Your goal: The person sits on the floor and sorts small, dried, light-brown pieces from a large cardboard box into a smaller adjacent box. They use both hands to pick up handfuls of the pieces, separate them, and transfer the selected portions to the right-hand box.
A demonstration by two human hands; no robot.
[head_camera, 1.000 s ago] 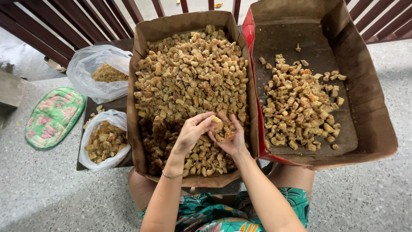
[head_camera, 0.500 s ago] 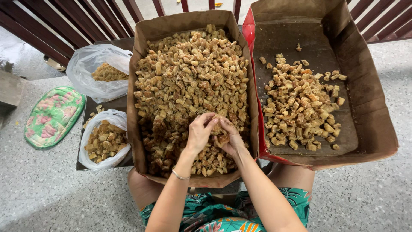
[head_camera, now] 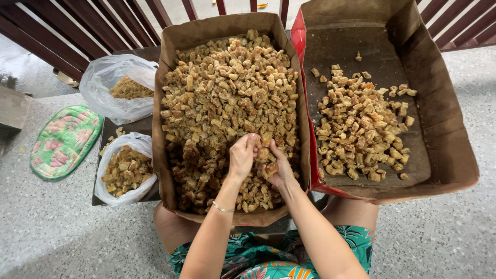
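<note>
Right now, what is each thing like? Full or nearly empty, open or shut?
Left box: open, heaped full of brown chunks.
Right box: open, partly filled, bare cardboard at the far end.
Far plastic bag: open, holds crumbly bits.
Near plastic bag: open, rolled down, partly filled with chunks.
Left hand: fingers curled into the chunks.
Right hand: cupped, touching chunks.
Green floral mat: lying flat on the floor.
</note>
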